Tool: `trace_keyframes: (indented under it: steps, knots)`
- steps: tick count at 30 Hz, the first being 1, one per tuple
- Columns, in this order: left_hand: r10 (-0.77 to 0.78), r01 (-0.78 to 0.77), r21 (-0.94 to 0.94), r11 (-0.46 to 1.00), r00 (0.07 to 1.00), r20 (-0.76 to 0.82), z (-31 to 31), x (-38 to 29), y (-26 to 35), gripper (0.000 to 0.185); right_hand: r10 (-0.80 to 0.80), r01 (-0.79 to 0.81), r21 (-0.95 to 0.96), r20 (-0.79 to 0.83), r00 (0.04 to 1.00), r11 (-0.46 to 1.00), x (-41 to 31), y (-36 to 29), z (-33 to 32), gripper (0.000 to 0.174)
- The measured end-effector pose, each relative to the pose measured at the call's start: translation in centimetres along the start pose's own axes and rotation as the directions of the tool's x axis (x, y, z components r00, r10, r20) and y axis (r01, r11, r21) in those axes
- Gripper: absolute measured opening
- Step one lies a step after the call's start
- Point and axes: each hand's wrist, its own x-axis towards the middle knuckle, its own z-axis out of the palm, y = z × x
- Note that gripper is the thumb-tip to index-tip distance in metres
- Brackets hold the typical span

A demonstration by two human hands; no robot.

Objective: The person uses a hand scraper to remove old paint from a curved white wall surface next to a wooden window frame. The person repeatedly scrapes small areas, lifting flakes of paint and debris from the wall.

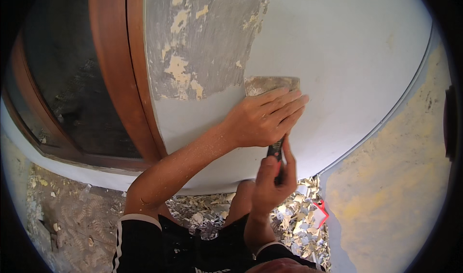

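Observation:
A wide-bladed paint scraper (272, 82) lies with its steel blade against the painted wall (325, 63), edge upward. My right hand (273, 180) grips its black and red handle from below. Over the lower part of the blade presses my left hand (267, 117), fingers stretched up and to the right; its thumb is hidden. Left of the blade, a scraped patch (220, 38) shows grey with cream remnants. Pale smooth paint still covers the wall to the right and just beneath that patch. Dust specks cling to my left forearm.
A brown wooden frame (115, 74) with a dark glass pane (68, 81) borders the wall on the left. Paint flakes (296, 222) litter the floor, with a red-edged object (321, 214) among them. A thin conduit (383, 121) runs down the right corner beside a yellowish, patchy wall (390, 186).

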Motion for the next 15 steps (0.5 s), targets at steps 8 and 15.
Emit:
trace_keyframes:
  steps: [8,15]
  knots:
    - [-0.036,0.036,-0.013,0.999,0.998,-0.049,-0.1,0.5,-0.4,0.031,-0.014,0.012,-0.039,-0.045,0.999,0.999,0.1,-0.4,1.1,0.044]
    - [-0.105,0.104,-0.032,0.994,0.994,-0.041,0.0,0.4,0.2,0.035,-0.225,0.218,-0.114,-0.056,0.973,0.969,0.5,1.7,0.6,0.044]
